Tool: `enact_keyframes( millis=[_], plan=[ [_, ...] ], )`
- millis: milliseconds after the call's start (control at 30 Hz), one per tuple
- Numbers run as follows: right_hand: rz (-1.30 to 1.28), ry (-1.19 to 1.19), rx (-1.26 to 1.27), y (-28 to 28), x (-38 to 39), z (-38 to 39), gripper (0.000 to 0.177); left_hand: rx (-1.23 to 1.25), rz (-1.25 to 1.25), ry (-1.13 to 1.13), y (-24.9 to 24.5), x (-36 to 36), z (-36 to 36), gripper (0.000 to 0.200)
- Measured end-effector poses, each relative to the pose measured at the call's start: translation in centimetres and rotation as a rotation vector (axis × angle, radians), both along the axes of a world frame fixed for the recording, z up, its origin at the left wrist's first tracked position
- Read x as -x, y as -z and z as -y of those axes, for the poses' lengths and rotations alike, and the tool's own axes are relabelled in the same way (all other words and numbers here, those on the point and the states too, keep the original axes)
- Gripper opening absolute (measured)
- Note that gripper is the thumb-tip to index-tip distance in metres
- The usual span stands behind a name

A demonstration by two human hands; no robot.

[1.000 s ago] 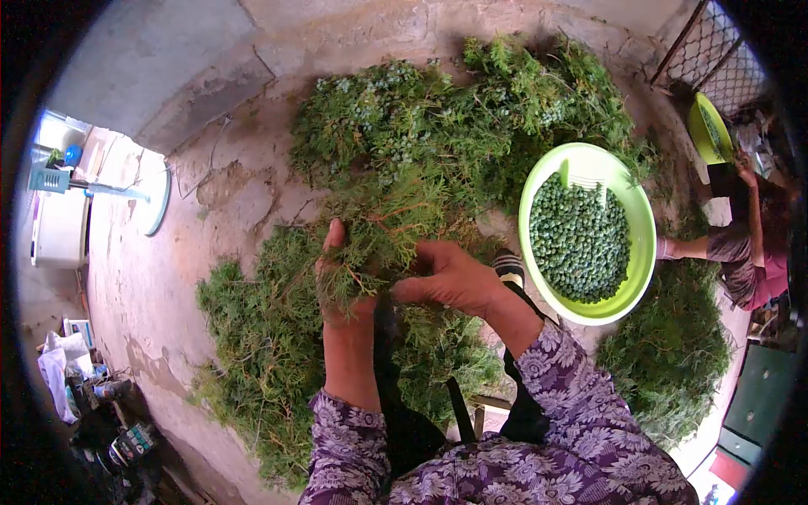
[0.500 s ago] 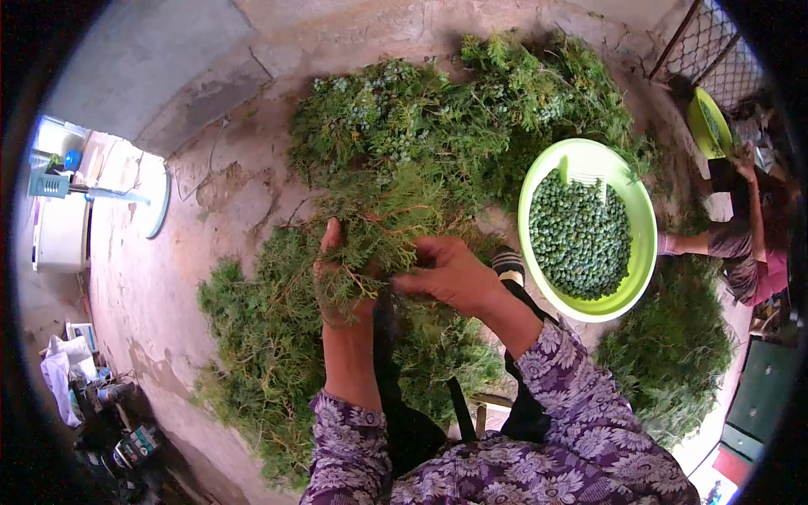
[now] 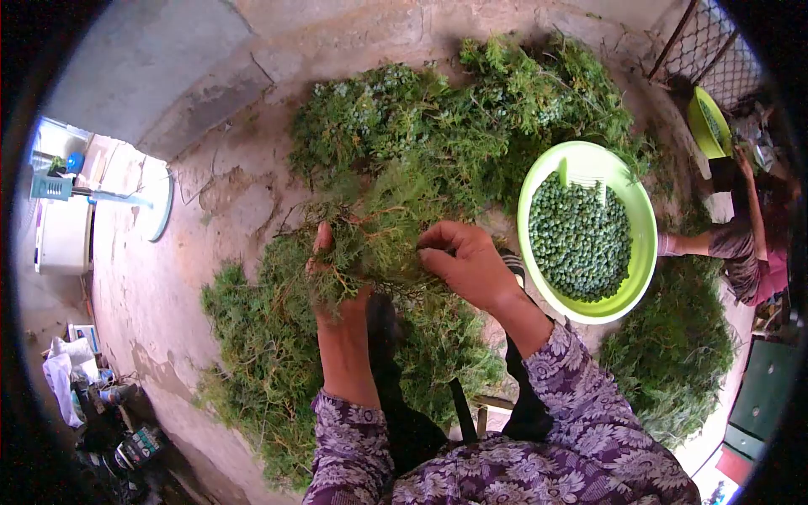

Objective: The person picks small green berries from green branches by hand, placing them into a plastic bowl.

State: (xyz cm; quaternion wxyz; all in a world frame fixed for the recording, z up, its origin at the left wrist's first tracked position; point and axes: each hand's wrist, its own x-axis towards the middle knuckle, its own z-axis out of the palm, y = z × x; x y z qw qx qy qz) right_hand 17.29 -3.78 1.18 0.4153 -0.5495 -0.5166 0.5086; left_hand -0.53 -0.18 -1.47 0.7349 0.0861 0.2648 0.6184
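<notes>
My left hand (image 3: 335, 273) is closed around a feathery evergreen branch (image 3: 379, 231), with the thumb up and the fingers mostly hidden by the sprigs. At the right side of that branch, my right hand (image 3: 465, 261) has thumb and fingertips pinched together; whatever lies between them is too small to make out. To the right of this hand stands a lime-green plastic basin (image 3: 646, 244), partly filled with small round green berries or cones (image 3: 579, 240).
A large heap of cut evergreen (image 3: 471, 118) lies ahead, with more piles at left (image 3: 261, 353) and right (image 3: 673, 362). At far right a person (image 3: 749, 244) sits by another green basin (image 3: 707, 122). A pale-blue fan (image 3: 156, 206) stands at left.
My right hand has moved slightly up and to the right, and its fingers have drawn together. The left hand and its branch have shifted a little left.
</notes>
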Motion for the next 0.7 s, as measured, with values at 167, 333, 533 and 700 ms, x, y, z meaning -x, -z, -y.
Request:
enact_keyframes(
  millis=[167,333,533,700],
  plan=[
    [-0.374,-0.191,0.341,1.1,-0.1,0.0,0.018,-0.038,-0.153,-0.046,0.3,0.1,0.3,0.025],
    [-0.435,-0.238,0.420,0.4,0.2,0.1,0.020,-0.013,-0.090,-0.024,0.1,0.1,0.2,0.025],
    [-0.547,-0.348,0.422,0.4,0.6,0.4,0.023,0.034,-0.028,0.021,-0.6,0.0,0.0,0.026],
    [-0.575,-0.351,0.498,0.8,0.6,0.4,0.020,-0.130,-0.361,-0.024,0.5,0.3,0.2,0.027]
  ],
)
